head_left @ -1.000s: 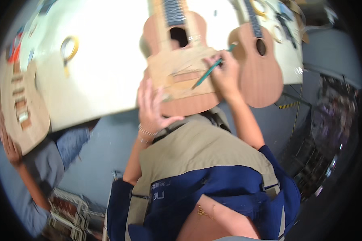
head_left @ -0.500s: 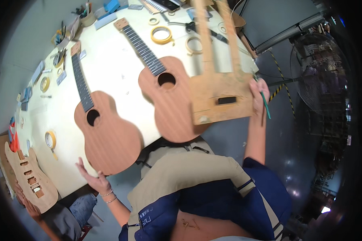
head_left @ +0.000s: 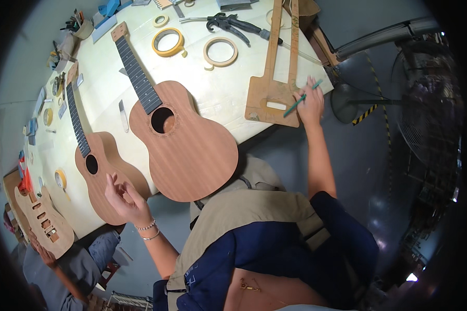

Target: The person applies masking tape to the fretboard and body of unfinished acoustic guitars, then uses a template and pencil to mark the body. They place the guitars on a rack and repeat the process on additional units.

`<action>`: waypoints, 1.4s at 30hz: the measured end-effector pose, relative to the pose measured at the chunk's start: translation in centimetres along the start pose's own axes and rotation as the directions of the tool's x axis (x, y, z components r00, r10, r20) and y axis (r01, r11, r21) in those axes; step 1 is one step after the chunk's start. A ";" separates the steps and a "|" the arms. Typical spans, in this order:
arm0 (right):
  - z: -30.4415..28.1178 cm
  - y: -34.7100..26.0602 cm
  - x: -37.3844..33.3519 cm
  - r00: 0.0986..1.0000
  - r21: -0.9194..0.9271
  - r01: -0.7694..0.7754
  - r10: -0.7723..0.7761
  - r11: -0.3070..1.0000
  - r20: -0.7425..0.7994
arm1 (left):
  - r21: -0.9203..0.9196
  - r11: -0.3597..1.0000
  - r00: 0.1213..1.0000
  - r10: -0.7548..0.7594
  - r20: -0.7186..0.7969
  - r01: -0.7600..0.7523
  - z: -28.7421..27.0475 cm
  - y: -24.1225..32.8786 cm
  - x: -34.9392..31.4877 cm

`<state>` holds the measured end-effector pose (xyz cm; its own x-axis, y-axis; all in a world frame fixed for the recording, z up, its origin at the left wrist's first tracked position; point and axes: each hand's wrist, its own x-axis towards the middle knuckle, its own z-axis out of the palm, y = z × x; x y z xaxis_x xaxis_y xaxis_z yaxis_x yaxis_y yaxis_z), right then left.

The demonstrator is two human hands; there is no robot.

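Note:
My right hand (head_left: pixel 311 108) holds a green pencil (head_left: pixel 291 109) between its fingers. It rests at the right side of a flat wooden template (head_left: pixel 258 98), which lies at the table's front edge. The template has a slot in its wide base and two long arms running away from me. To its left lies an unpainted wooden ukulele (head_left: pixel 187 160) with a dark fretboard and round soundhole. Loosely curled and holding nothing, my left hand (head_left: pixel 127 201) is over the lower body of a second ukulele (head_left: pixel 102 194); whether it touches the wood I cannot tell.
Tape rolls (head_left: pixel 167 42) and a black air blow gun (head_left: pixel 228 23) lie behind the ukuleles. A flat blade (head_left: pixel 123 116) is between them. At far left a co-worker's hand (head_left: pixel 45 254) holds an electric guitar body (head_left: pixel 45 223). A fan (head_left: pixel 420 98) stands at the right.
The template has gone from raised in my right hand to lying on the table. My left hand has lifted off the smaller ukulele's lower edge. The view has shifted.

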<state>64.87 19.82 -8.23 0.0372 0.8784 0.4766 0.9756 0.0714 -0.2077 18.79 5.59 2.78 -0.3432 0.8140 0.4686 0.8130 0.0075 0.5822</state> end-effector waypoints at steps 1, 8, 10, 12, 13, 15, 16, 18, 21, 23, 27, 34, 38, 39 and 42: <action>0.3 -0.3 1.2 0.991 -0.069 0.132 -0.130 0.989 0.027 | 0.006 1.000 0.999 -0.028 -0.022 0.028 0.6 -0.1 0.2; 2.7 -4.4 8.0 0.966 -0.111 0.236 -0.220 0.965 0.136 | -0.103 0.991 0.986 -0.102 -0.129 0.089 1.7 0.6 5.0; 4.4 -9.1 10.4 0.969 0.109 0.248 -0.247 0.963 -0.017 | -0.052 0.996 0.986 -0.083 -0.144 0.076 1.7 1.9 5.4; 7.5 -14.4 12.1 0.882 0.157 0.270 -0.309 0.950 0.356 | -0.013 0.999 0.989 -0.031 -0.141 0.030 2.3 2.5 5.0; 9.1 -17.2 12.4 0.881 0.036 0.265 -0.257 0.963 0.398 | -0.022 0.999 0.994 -0.034 -0.104 0.032 2.7 3.2 4.8; 11.9 -19.1 12.9 0.891 -0.141 0.269 -0.191 0.953 0.411 | -0.067 0.998 0.999 -0.023 -0.032 0.020 3.7 4.5 4.1; 13.0 -19.2 12.9 0.898 -0.185 0.275 -0.183 0.944 0.401 | -0.091 0.996 1.000 -0.013 0.012 0.014 3.9 4.9 3.6; 10.1 -19.8 13.9 0.812 0.171 -0.050 -0.060 0.984 0.581 | -0.125 0.989 0.996 -0.075 0.049 0.081 3.8 4.9 2.4; 3.8 -19.4 12.2 0.749 0.739 -0.658 0.018 0.142 0.663 | -0.250 0.953 0.983 -0.152 0.101 0.173 4.4 5.0 1.0; 0.3 -19.4 9.9 0.761 0.693 -0.636 -0.125 -0.340 0.637 | -0.334 0.916 0.973 -0.183 0.142 0.221 5.1 5.7 0.7; -5.4 -21.8 5.6 0.860 0.665 -0.476 -0.148 -0.576 0.488 | -0.574 0.746 0.938 -0.220 0.267 0.338 6.9 8.1 1.2; -8.0 -24.0 1.0 0.949 0.830 -0.279 -0.007 -0.483 0.315 | -0.770 0.458 0.896 -0.205 0.395 0.444 8.7 10.4 1.1; -8.2 -25.4 -1.1 0.938 0.873 -0.337 -0.044 -0.352 0.344 | -0.788 0.393 0.880 -0.239 0.410 0.474 7.9 10.3 0.6; -8.3 -25.6 -1.5 0.921 0.816 -0.385 -0.130 -0.431 0.366 | -0.726 0.443 0.850 -0.267 0.454 0.526 6.9 9.8 0.5; -9.7 -24.0 -2.0 0.751 -0.046 -0.512 -0.473 -0.858 0.462 | -0.629 0.487 0.789 -0.270 0.551 0.606 4.5 6.8 -1.5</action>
<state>43.52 11.75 4.11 -0.5333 0.8437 0.0616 -0.8458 -0.5328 -0.0261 26.93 7.06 3.08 -0.2313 0.9607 -0.1537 -0.1081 0.1316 0.9854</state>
